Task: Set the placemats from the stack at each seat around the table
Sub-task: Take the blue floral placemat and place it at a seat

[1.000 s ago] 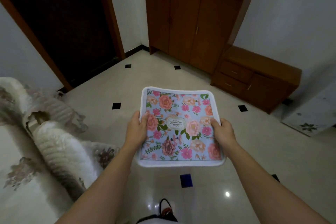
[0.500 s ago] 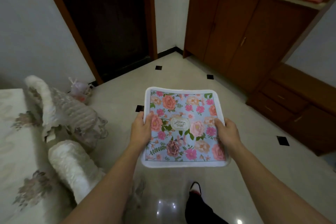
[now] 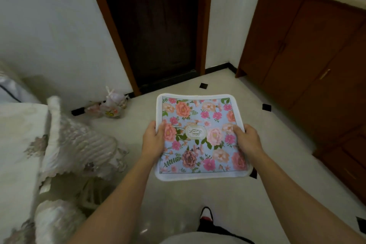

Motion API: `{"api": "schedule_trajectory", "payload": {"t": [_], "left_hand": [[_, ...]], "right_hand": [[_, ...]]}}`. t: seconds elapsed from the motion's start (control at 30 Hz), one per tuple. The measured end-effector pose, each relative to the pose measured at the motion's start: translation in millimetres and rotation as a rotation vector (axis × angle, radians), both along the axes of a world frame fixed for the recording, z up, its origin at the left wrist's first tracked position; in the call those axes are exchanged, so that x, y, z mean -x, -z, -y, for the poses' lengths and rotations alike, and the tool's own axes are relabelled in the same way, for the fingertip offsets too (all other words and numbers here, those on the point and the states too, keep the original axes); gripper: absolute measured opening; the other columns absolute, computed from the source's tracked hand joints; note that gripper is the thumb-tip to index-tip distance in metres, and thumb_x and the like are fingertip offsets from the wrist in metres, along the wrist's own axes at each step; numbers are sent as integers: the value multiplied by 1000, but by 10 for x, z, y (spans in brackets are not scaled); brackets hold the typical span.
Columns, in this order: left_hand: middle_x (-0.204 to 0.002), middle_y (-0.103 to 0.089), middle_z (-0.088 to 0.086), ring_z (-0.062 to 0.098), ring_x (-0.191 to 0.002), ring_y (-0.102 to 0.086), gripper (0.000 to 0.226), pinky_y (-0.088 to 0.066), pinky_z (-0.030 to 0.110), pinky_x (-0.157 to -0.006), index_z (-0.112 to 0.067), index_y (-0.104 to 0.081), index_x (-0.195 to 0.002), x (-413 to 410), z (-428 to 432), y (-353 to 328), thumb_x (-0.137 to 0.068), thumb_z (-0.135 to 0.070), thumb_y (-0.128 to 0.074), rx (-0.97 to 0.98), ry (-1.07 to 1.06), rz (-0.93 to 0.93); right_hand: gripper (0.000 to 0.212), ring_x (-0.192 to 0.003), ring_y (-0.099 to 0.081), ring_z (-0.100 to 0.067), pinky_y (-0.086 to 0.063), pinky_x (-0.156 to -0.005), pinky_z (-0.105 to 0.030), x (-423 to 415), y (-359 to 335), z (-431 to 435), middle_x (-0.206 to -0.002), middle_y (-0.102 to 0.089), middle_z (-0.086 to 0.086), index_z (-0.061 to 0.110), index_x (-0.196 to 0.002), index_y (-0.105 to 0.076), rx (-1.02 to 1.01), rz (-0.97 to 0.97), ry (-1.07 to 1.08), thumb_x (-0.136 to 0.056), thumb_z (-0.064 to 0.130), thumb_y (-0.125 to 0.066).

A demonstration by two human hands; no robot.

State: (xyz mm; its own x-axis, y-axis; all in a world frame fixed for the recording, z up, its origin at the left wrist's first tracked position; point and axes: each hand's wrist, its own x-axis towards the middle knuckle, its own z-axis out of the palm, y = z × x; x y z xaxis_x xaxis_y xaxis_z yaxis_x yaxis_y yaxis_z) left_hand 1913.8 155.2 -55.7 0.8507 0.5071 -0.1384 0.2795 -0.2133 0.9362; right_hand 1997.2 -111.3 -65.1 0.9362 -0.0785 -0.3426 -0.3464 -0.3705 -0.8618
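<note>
Placemat (image 3: 200,136), centre frame, over the floor (image 3: 178,204): square, blue floral print, white border, oval label. Left hand (image 3: 153,138) grips its left edge, right hand (image 3: 247,139) its right edge. Fingers underneath hidden; table (image 3: 13,154), far left, blurred and cut off.

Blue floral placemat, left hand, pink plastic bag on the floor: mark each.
Blue floral white-edged placemat (image 3: 199,140), head view, printed centre.
Left hand (image 3: 153,139), head view, its back.
Pink plastic bag (image 3: 112,106), head view, bulging body.
</note>
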Motion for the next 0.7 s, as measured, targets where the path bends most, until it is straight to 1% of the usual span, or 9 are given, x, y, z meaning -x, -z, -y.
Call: {"api": "schedule_trajectory", "payload": {"t": [0.13, 0.17, 0.27, 0.3, 0.37, 0.47, 0.53, 0.6, 0.7], "left_hand": [[-95, -70, 0, 10, -79, -70, 24, -54, 16, -57, -12, -57, -109, -427, -227, -109, -103, -33, -47, -28, -106, 16], [-94, -70, 0, 12, -80, -70, 21, -55, 18, -58, -14, -56, -107, -499, -299, -116, -103, -32, -48, -34, -138, 12], [-98, -73, 4, 21, -85, -74, 14, -62, 40, -71, -25, -56, -101, -613, -534, -103, -102, -37, -49, 10, -213, -2], [-99, -73, 5, 22, -86, -74, 13, -62, 45, -73, -28, -56, -99, -635, -619, -111, -101, -40, -50, 28, -237, 2], [-100, -74, 6, 23, -86, -75, 17, -61, 50, -75, -31, -57, -100, -677, -789, -112, -98, -47, -51, 32, -291, 7], [-101, -74, 3, 20, -87, -75, 24, -62, 48, -75, -24, -58, -109, -731, -1042, -132, -100, -44, -49, 50, -359, 11], [-103, -74, 4, 21, -88, -75, 32, -62, 49, -76, -19, -58, -116, -794, -1237, -94, -100, -46, -49, 59, -390, 14], [-103, -74, 4, 20, -88, -75, 36, -62, 48, -76, -17, -59, -117, -901, -1442, -26, -99, -47, -50, 54, -408, 18], [-99, -73, 4, 17, -85, -74, 31, -61, 32, -68, -10, -58, -114, -1132, -1770, 26, -102, -38, -49, 34, -472, 11]], "right_hand": [[23, -82, -72, -28, -60, -81, -49, -706, -51, -349, -94, -72, -10, 16, -104, -59, -1, -1, -96, -99, 38, -52], [23, -82, -71, -28, -59, -81, -47, -833, -60, -452, -95, -72, -10, 15, -105, -59, -4, -5, -123, -99, 36, -52], [24, -78, -69, -25, -56, -72, -37, -1138, -56, -779, -95, -71, -11, 11, -107, -60, -17, 0, -199, -100, 32, -53], [24, -77, -69, -24, -55, -70, -34, -1234, -52, -900, -93, -71, -10, 11, -107, -61, -19, -6, -226, -100, 32, -53], [24, -75, -69, -24, -55, -69, -34, -1407, -45, -1150, -90, -70, -8, 11, -107, -61, -29, -14, -278, -99, 32, -53], [23, -76, -72, -27, -60, -74, -42, -1639, -20, -1557, -89, -73, -10, 11, -105, -63, -54, -22, -350, -97, 32, -56], [22, -76, -72, -27, -61, -73, -42, -1781, -6, -1818, -90, -73, -10, 11, -103, -63, -60, -20, -393, -97, 32, -56], [22, -78, -72, -27, -61, -74, -43, -1942, 18, -2079, -90, -73, -10, 12, -103, -64, -53, -20, -420, -97, 32, -57], [21, -78, -72, -28, -61, -77, -46, -2233, 74, -2500, -91, -73, -10, 13, -103, -64, -46, -27, -457, -96, 32, -57]]}}
